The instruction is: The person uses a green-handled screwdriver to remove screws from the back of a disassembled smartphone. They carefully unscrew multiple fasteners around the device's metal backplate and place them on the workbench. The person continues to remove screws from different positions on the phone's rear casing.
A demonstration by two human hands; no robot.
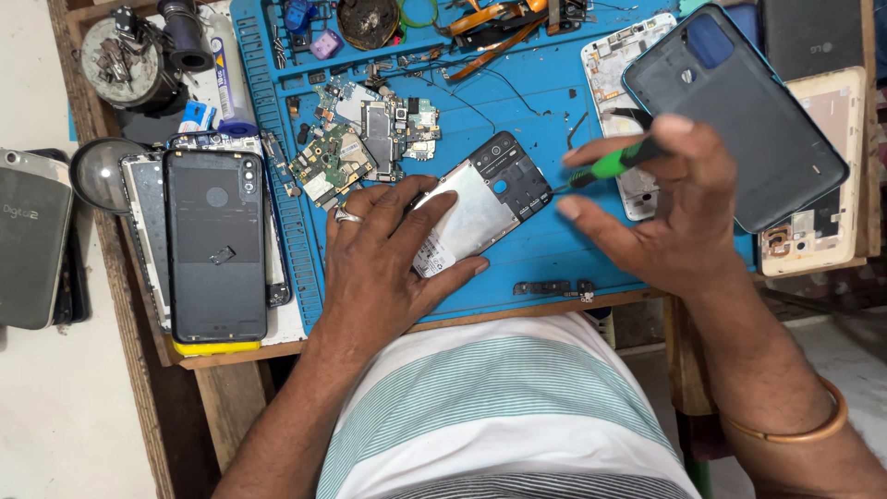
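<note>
An opened phone [480,203] with its back off lies slanted on the blue work mat [536,92], showing a silver plate and a black camera section. My left hand [379,259], a ring on one finger, presses down on the phone's lower end. My right hand [670,217] grips a green-handled screwdriver [614,164] whose tip points left toward the phone's upper right edge. A dark grey back cover [739,115] lies just beyond my right hand.
Loose circuit boards [360,143] sit on the mat behind the phone. A stack of dark phones [214,245] lies at left, another grey device [32,240] further left. A white phone frame [619,65], a beige one [832,185], cables and small parts crowd the back.
</note>
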